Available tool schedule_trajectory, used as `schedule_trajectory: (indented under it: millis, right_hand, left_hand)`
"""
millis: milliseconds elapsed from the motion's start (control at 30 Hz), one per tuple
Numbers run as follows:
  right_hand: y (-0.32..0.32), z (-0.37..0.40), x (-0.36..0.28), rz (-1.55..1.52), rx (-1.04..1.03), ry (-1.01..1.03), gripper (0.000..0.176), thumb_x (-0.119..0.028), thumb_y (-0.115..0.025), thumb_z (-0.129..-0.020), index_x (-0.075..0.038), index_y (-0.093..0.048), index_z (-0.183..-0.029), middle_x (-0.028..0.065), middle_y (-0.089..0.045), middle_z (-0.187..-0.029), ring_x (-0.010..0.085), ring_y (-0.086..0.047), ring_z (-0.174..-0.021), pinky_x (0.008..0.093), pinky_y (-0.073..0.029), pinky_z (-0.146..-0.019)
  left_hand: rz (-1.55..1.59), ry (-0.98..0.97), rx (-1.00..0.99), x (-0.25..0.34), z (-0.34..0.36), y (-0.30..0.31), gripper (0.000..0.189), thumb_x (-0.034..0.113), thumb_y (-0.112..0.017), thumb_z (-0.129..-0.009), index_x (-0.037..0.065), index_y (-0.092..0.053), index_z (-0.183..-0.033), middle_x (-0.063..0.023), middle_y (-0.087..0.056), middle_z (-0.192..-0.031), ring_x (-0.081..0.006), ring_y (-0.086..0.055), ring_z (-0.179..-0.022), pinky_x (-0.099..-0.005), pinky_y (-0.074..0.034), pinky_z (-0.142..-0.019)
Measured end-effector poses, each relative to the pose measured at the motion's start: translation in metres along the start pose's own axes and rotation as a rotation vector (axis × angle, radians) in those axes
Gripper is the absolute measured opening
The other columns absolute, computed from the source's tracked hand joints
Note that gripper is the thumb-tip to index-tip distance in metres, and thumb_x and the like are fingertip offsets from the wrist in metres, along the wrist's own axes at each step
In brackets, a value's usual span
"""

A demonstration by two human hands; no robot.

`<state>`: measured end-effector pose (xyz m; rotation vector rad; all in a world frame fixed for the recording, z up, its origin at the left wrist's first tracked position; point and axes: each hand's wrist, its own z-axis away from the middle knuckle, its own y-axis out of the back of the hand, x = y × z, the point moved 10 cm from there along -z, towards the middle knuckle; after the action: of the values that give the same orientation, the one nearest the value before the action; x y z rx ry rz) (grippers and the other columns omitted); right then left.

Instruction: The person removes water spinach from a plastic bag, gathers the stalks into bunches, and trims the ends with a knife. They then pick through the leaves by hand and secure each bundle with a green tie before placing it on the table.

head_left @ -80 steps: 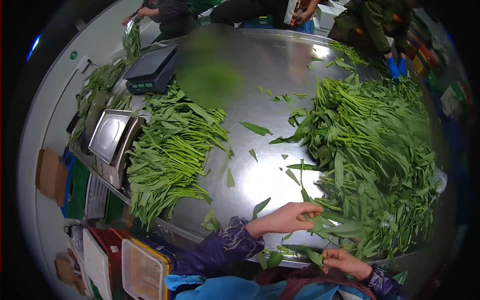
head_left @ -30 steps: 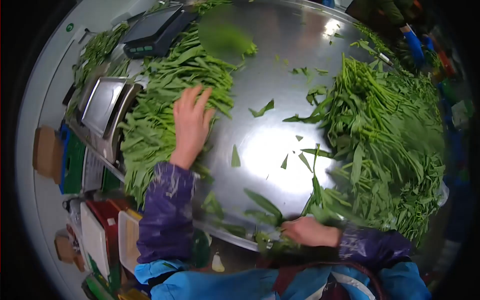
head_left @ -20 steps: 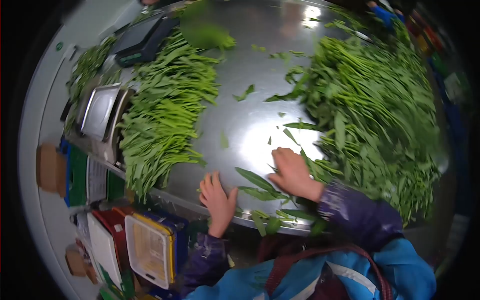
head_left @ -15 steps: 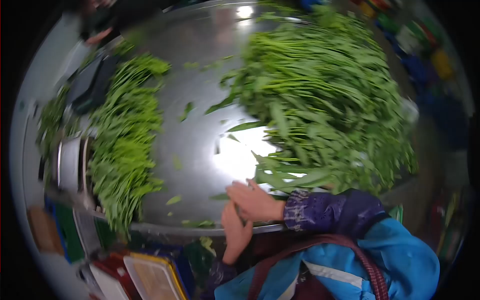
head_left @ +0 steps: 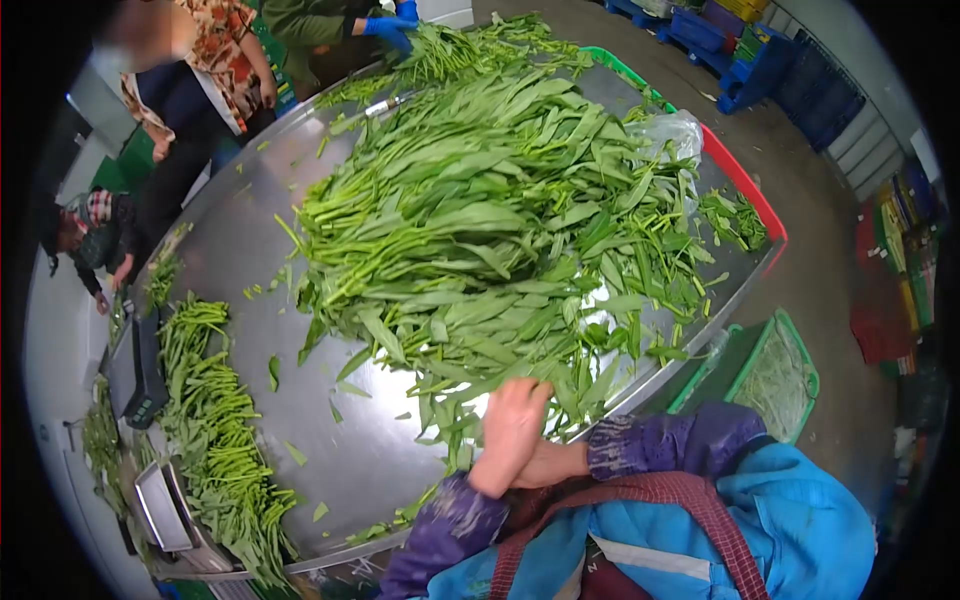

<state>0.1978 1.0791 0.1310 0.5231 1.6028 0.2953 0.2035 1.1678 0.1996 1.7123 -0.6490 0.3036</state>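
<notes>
My left hand [head_left: 512,430] is at the table's near edge, with its fingers curled in. It is against the lower edge of a large heap of water spinach [head_left: 470,220]; what its fingers hold, if anything, I cannot make out. Behind and partly under it, my right hand [head_left: 552,462] crosses close to the left wrist, its fingers hidden. Loose leaves and stems [head_left: 450,425] lie just left of my hands on the metal table [head_left: 330,445].
A row of greens [head_left: 215,420] lies along the left side, beside a scale [head_left: 165,508] and a dark device [head_left: 137,370]. Other people stand at the far left; blue-gloved hands [head_left: 390,32] touch greens at the back. A green crate [head_left: 775,380] stands right of the table.
The view has swung, bringing the far workers and the right-hand floor into sight. My left hand has come up in front of my right and its fingers are now curled.
</notes>
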Motion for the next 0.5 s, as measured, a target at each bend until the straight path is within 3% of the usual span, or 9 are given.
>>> schedule_trajectory:
  millis: [67, 200, 267, 333, 367, 400, 433, 467, 500]
  right_hand:
    - [0.000, 0.006, 0.010, 0.058, -0.087, -0.051, 0.039, -0.027, -0.047, -0.088, 0.000, -0.048, -0.116, 0.0201, -0.048, -0.118, 0.0339, -0.045, -0.110, 0.0414, -0.034, -0.095]
    - [0.037, 0.043, 0.020, 0.018, -0.151, -0.073, 0.033, -0.028, -0.048, -0.087, -0.005, -0.053, -0.111, 0.0148, -0.053, -0.108, 0.0305, -0.049, -0.102, 0.0404, -0.038, -0.089]
    - [0.073, 0.075, 0.038, 0.247, -0.148, -0.174, 0.026, -0.031, -0.049, -0.086, -0.011, -0.057, -0.099, 0.0082, -0.057, -0.092, 0.0254, -0.056, -0.088, 0.0371, -0.044, -0.078]
    - [0.122, 0.115, 0.053, 0.424, -0.170, -0.169, 0.023, -0.031, -0.050, -0.085, -0.012, -0.059, -0.095, 0.0060, -0.057, -0.083, 0.0234, -0.057, -0.083, 0.0361, -0.044, -0.074]
    - [0.159, 0.140, 0.064, 0.516, -0.038, -0.160, 0.021, -0.031, -0.053, -0.082, -0.013, -0.060, -0.091, 0.0046, -0.058, -0.075, 0.0228, -0.058, -0.076, 0.0371, -0.045, -0.068]
    - [0.197, 0.177, 0.104, 0.548, -0.003, -0.422, 0.018, -0.029, -0.056, -0.080, -0.012, -0.061, -0.085, 0.0060, -0.059, -0.072, 0.0244, -0.058, -0.068, 0.0382, -0.046, -0.062]
    - [0.237, 0.199, 0.113, 0.711, 0.094, -0.237, 0.013, -0.023, -0.055, -0.078, -0.011, -0.060, -0.074, 0.0082, -0.057, -0.067, 0.0261, -0.056, -0.058, 0.0386, -0.045, -0.053]
    - [0.279, 0.227, 0.148, 1.089, -0.130, -0.524, 0.014, -0.022, -0.057, -0.073, -0.010, -0.060, -0.069, 0.0102, -0.059, -0.067, 0.0281, -0.057, -0.058, 0.0388, -0.046, -0.054]
    - [0.349, 0.264, 0.160, 0.910, 0.207, -0.839, 0.016, -0.022, -0.058, -0.072, -0.007, -0.060, -0.068, 0.0118, -0.061, -0.071, 0.0315, -0.058, -0.062, 0.0417, -0.046, -0.055]
  left_hand:
    - [-0.340, 0.037, -0.272, -0.007, -0.018, -0.045, 0.024, 0.008, -0.051, -0.070, 0.009, -0.059, -0.093, -0.0073, -0.054, -0.097, -0.0232, -0.050, -0.094, -0.0346, -0.039, -0.072]
    - [-0.392, 0.030, -0.366, -0.014, -0.028, -0.050, 0.024, 0.009, -0.053, -0.070, 0.011, -0.059, -0.094, -0.0061, -0.053, -0.099, -0.0226, -0.049, -0.095, -0.0352, -0.038, -0.072]
    - [-0.213, 0.007, -0.226, -0.014, -0.030, -0.031, 0.021, 0.012, -0.056, -0.073, 0.011, -0.060, -0.093, -0.0070, -0.053, -0.101, -0.0249, -0.049, -0.097, -0.0370, -0.037, -0.076]
    - [-0.180, 0.039, -0.134, -0.004, -0.041, 0.007, 0.026, 0.013, -0.060, -0.073, 0.010, -0.060, -0.098, -0.0084, -0.053, -0.107, -0.0268, -0.048, -0.102, -0.0386, -0.036, -0.083]
    - [-0.060, 0.101, -0.051, -0.003, -0.047, 0.032, 0.029, 0.011, -0.062, -0.072, 0.010, -0.059, -0.101, -0.0085, -0.053, -0.110, -0.0268, -0.047, -0.106, -0.0395, -0.034, -0.086]
    - [0.060, 0.159, 0.037, -0.002, -0.050, 0.056, 0.033, 0.010, -0.064, -0.071, 0.009, -0.059, -0.103, -0.0086, -0.052, -0.113, -0.0268, -0.045, -0.109, -0.0404, -0.033, -0.090]
    - [0.089, 0.206, 0.082, -0.002, -0.050, 0.073, 0.039, 0.006, -0.066, -0.069, 0.008, -0.058, -0.107, -0.0101, -0.051, -0.114, -0.0287, -0.048, -0.106, -0.0405, -0.036, -0.090]
    - [0.080, 0.233, 0.101, -0.002, -0.048, 0.084, 0.039, 0.006, -0.066, -0.069, 0.008, -0.058, -0.107, -0.0101, -0.051, -0.114, -0.0287, -0.048, -0.106, -0.0405, -0.036, -0.090]
    - [0.235, 0.262, 0.122, -0.004, -0.044, 0.092, 0.039, 0.005, -0.066, -0.069, 0.007, -0.058, -0.107, -0.0108, -0.052, -0.113, -0.0301, -0.051, -0.103, -0.0394, -0.039, -0.087]
